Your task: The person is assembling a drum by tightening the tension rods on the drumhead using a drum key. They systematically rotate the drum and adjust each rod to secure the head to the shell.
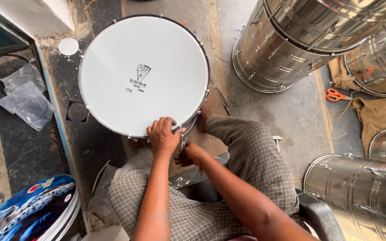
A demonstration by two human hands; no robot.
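Observation:
A round drum (144, 73) with a white head and a dark metal rim stands on the floor in front of me. My left hand (162, 136) rests on its near rim, fingers curled over the edge. My right hand (188, 154) is lower, beside the drum's shell under the rim, fingers closed; what it grips is hidden and blurred. My checked trouser legs (246, 151) frame both hands.
Shiny steel drum shells lie at the upper right (291, 40) and lower right (358, 187). Orange scissors (334, 95) lie by burlap cloth (380, 114). Crumpled plastic bags (25, 98) sit at the left; printed blue drum heads (32, 209) are stacked at lower left.

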